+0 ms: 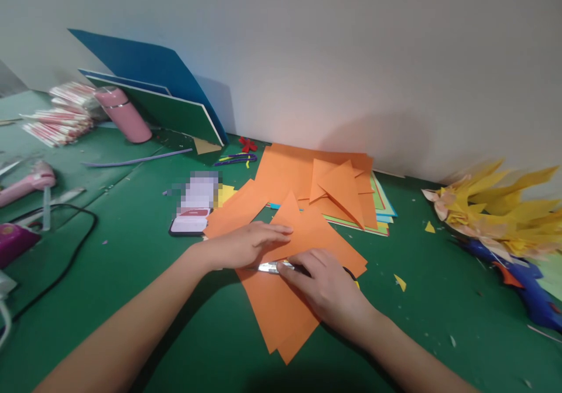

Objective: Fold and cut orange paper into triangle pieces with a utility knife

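My left hand (250,243) lies flat on orange paper (302,235), its fingers stretched to the right. In my right hand (331,287) is what looks like a pair of scissors (267,267), held low over the paper with the metal blades pointing left. The thumb and fingers close around them, and part of a black and yellow handle shows beyond the hand. Most of the handle is hidden. Beneath both hands, the orange pieces overlap and spread toward me. Another orange strip (239,205) lies just beyond my left hand.
Behind sits a stack of coloured sheets (281,167) with folded orange pieces (340,188) on top. A phone (188,223) lies left. Farther left are a pink bottle (127,118), a pink glue gun (30,185) and a black cable (83,258). Yellow paper petals (504,205) and a blue tool (531,287) lie right.
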Available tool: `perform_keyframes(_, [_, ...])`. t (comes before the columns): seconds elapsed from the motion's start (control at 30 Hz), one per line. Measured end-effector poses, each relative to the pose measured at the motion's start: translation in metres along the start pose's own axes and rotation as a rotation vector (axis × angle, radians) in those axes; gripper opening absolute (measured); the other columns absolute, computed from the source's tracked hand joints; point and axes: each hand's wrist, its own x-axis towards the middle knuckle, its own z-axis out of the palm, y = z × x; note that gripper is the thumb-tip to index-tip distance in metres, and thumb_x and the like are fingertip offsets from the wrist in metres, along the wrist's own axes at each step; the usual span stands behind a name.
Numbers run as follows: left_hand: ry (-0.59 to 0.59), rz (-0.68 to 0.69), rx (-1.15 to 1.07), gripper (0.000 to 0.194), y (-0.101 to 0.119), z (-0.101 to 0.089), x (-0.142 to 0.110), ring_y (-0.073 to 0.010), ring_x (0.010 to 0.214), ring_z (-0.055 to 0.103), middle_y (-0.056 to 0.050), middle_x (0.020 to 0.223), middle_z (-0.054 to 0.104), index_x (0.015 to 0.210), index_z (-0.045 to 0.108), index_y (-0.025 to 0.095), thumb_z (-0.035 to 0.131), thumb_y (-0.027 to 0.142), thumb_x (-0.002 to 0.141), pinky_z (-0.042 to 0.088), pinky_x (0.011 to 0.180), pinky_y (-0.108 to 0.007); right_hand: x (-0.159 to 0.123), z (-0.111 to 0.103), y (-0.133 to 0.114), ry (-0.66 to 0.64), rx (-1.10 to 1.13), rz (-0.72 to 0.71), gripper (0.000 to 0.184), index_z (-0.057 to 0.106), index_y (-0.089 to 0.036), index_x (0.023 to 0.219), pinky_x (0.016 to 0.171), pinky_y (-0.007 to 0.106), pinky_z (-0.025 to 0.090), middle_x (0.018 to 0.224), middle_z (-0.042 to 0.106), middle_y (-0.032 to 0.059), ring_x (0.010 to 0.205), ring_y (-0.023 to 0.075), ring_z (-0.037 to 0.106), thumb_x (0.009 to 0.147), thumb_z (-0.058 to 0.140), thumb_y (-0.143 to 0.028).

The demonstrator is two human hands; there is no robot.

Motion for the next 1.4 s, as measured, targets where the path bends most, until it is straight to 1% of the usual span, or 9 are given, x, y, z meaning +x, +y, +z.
perform_keyframes(0.27, [0.013,-0.017,-0.008,0.04,0.0,0.001,0.002,-0.018,0.132,0.041,0.0,0.142,0.05,0.124,0.058,0.028,0.033,0.017,0.094,0.036,0.108,-0.04,0.0,0.004,-0.017,-0.014,0.011,-0.058,0.024,0.064,-0.018,0.106,0.065,0.032,0.039,0.086,0.065,0.0057,0.073,0.0185,0.053,0.096,0.041,-0.019])
perform_keyframes(0.37, [0.019,-0.038,0.002,0.036,0.003,0.002,0.003,-0.019,0.132,0.041,-0.002,0.141,0.05,0.125,0.056,0.025,0.04,0.021,0.093,0.034,0.109,-0.039,0.0,0.0,-0.015,-0.073,0.029,-0.106,0.025,0.062,-0.019,0.107,0.067,0.032,0.039,0.085,0.064,0.0045,0.073,0.0181,0.051,0.095,0.04,-0.016])
perform_keyframes(0.5, [0.087,-0.101,-0.039,0.049,0.004,0.003,0.003,-0.0196,0.1,0.059,-0.01,0.147,0.038,0.133,0.045,0.023,0.055,0.032,0.086,0.049,0.089,-0.035,-0.001,-0.015,0.002,-0.2,0.078,-0.174,0.033,0.058,-0.022,0.114,0.073,0.033,0.042,0.089,0.064,0.0047,0.078,0.0189,0.052,0.087,0.044,-0.011])
perform_keyframes(0.57, [0.121,-0.102,-0.05,0.052,0.002,0.004,0.003,-0.0176,0.09,0.06,-0.01,0.145,0.038,0.133,0.044,0.025,0.058,0.034,0.084,0.05,0.083,-0.034,-0.005,-0.022,0.015,-0.19,0.078,-0.138,0.038,0.057,-0.022,0.117,0.076,0.034,0.042,0.092,0.063,0.0062,0.085,0.0201,0.054,0.083,0.046,-0.009])
perform_keyframes(0.73, [0.166,-0.121,-0.007,0.036,-0.004,0.005,0.004,-0.0162,0.087,0.06,-0.007,0.139,0.041,0.127,0.047,0.026,0.043,0.032,0.092,0.049,0.084,-0.034,-0.02,-0.03,0.049,0.003,-0.056,0.003,0.049,0.057,-0.022,0.121,0.078,0.036,0.043,0.099,0.063,0.0086,0.09,0.0214,0.056,0.079,0.042,-0.002])
perform_keyframes(0.93, [0.255,-0.162,0.13,0.037,0.001,0.015,0.009,-0.0176,0.077,0.059,-0.008,0.13,0.047,0.118,0.05,0.023,0.059,0.032,0.084,0.049,0.076,-0.035,-0.025,-0.023,0.069,0.132,-0.289,0.4,0.042,0.059,-0.015,0.118,0.071,0.043,0.047,0.095,0.061,0.0132,0.086,0.0278,0.057,0.083,0.039,-0.005])
perform_keyframes(1.03, [0.322,-0.146,0.185,0.032,0.004,0.02,0.012,-0.0214,0.084,0.059,-0.007,0.115,0.055,0.11,0.054,0.022,0.062,0.035,0.082,0.049,0.077,-0.036,-0.022,-0.019,0.066,0.186,-0.284,0.42,0.039,0.058,-0.017,0.12,0.077,0.048,0.048,0.103,0.061,0.0155,0.095,0.0312,0.056,0.086,0.041,-0.009])
perform_keyframes(1.2, [0.319,-0.171,0.238,0.024,0.009,0.022,0.014,-0.0226,0.083,0.058,-0.003,0.09,0.058,0.1,0.058,0.021,0.064,0.035,0.082,0.049,0.074,-0.037,-0.011,-0.013,0.043,0.11,-0.049,0.19,0.038,0.051,-0.017,0.126,0.088,0.045,0.05,0.108,0.067,0.0105,0.101,0.0252,0.06,0.09,0.039,-0.011])
perform_keyframes(1.4, [0.429,-0.1,0.309,0.035,0.004,0.025,0.012,-0.03,0.109,0.05,-0.008,0.112,0.055,0.106,0.057,0.021,0.072,0.034,0.077,0.045,0.091,-0.046,-0.003,-0.004,0.021,-0.012,0.056,0.227,0.044,0.041,-0.014,0.136,0.094,0.047,0.05,0.128,0.06,0.0143,0.117,0.0267,0.055,0.093,0.037,-0.016])
